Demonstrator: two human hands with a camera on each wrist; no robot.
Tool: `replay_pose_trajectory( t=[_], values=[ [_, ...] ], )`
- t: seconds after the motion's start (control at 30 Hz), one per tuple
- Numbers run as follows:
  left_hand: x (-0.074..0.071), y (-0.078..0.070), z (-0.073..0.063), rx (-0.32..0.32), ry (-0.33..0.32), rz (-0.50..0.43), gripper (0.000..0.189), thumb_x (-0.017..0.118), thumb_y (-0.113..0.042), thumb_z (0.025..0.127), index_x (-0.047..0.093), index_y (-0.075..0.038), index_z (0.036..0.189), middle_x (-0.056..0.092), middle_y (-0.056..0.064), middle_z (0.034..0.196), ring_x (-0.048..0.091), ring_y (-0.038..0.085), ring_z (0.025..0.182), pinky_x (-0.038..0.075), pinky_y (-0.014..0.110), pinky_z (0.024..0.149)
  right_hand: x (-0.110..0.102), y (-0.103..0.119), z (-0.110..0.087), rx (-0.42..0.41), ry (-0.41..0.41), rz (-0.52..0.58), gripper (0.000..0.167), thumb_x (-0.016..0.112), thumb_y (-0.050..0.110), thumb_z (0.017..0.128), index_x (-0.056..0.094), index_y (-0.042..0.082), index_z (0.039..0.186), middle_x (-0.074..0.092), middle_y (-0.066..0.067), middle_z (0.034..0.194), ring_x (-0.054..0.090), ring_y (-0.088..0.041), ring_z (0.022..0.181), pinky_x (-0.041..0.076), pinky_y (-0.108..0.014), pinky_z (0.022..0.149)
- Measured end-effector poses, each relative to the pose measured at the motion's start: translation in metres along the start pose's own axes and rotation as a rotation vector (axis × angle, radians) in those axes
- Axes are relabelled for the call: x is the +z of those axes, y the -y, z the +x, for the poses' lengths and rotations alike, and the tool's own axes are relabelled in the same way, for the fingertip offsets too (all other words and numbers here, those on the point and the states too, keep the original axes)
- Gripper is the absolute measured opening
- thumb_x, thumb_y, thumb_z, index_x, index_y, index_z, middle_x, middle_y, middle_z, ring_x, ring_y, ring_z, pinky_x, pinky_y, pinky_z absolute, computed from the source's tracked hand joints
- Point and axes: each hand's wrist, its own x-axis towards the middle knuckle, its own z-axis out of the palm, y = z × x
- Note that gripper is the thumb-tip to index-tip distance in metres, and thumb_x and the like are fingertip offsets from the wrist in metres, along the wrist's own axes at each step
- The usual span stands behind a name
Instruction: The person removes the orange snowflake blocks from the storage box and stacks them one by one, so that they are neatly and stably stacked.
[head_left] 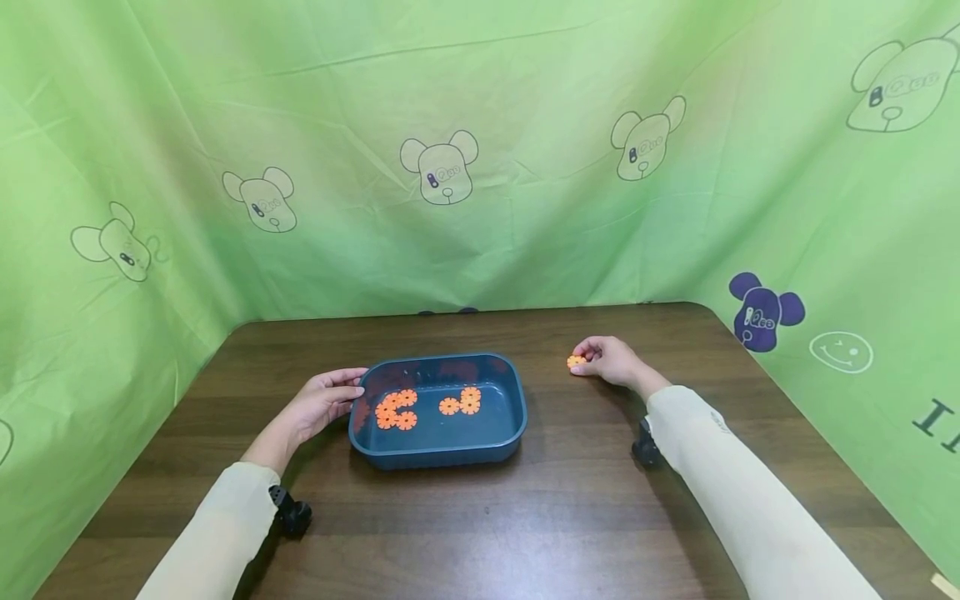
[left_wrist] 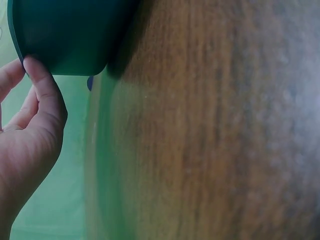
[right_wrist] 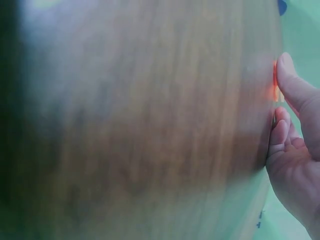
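A dark blue plastic tub (head_left: 438, 457) stands on the table, with several orange notched flower-shaped discs (head_left: 387, 411) lying in two groups on its floor. My left hand (head_left: 322, 406) pinches the tub's left rim between thumb and fingers; the left wrist view shows the thumb (left_wrist: 44, 82) against the outer wall. Off to the right of the tub, my right hand (head_left: 611, 362) holds one more orange disc (head_left: 576, 362) by its edge, low over the table. In the right wrist view that disc (right_wrist: 275, 82) appears edge-on beside the thumb, close to the tabletop.
The brown wood-grain table (head_left: 487, 533) extends around the tub and both hands. A green curtain (head_left: 525, 250) printed with mouse heads hangs behind the table and along its sides. Each wrist carries a small black camera.
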Motion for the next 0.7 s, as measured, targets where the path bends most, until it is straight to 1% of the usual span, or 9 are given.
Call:
replay_pose_trajectory(
  t=[0.13, 0.27, 0.47, 0.7],
  values=[
    [0.001, -0.0008, -0.0009, 0.0, -0.004, 0.0, 0.048, 0.062, 0.0, 0.093, 0.048, 0.006, 0.138, 0.06, 0.001, 0.1, 0.062, 0.01, 0.087, 0.053, 0.026, 0.078, -0.0003, 0.0019, -0.0006, 0.013, 0.006, -0.013, 0.029, 0.08, 0.012, 0.081, 0.065, -0.004, 0.1, 0.059, -0.008, 0.086, 0.05, -0.018, 0.077, 0.042, -0.031, 0.07],
    [0.0012, -0.0014, -0.0016, -0.001, -0.007, -0.008, 0.048, 0.063, 0.001, 0.092, 0.048, 0.006, 0.137, 0.06, 0.002, 0.101, 0.062, 0.009, 0.087, 0.053, 0.026, 0.078, -0.0002, 0.0027, -0.001, 0.015, 0.006, -0.018, 0.029, 0.08, 0.012, 0.081, 0.065, -0.004, 0.101, 0.06, -0.008, 0.087, 0.051, -0.019, 0.078, 0.043, -0.031, 0.07],
    [0.0011, -0.0006, -0.0015, 0.003, 0.001, -0.011, 0.049, 0.062, 0.001, 0.092, 0.046, 0.007, 0.138, 0.06, 0.002, 0.101, 0.062, 0.01, 0.088, 0.053, 0.026, 0.078, 0.0, 0.0022, -0.0004, 0.023, 0.006, -0.023, 0.03, 0.08, 0.012, 0.081, 0.065, -0.004, 0.101, 0.06, -0.007, 0.086, 0.051, -0.018, 0.077, 0.043, -0.031, 0.07],
    [0.0006, 0.0003, 0.0001, -0.003, -0.011, -0.004, 0.048, 0.062, 0.001, 0.093, 0.047, 0.005, 0.138, 0.06, 0.002, 0.102, 0.062, 0.011, 0.088, 0.053, 0.026, 0.078, -0.0005, 0.0023, -0.0008, 0.029, 0.007, -0.023, 0.031, 0.08, 0.013, 0.081, 0.065, -0.005, 0.102, 0.059, -0.008, 0.088, 0.051, -0.019, 0.079, 0.043, -0.031, 0.071]
  ],
)
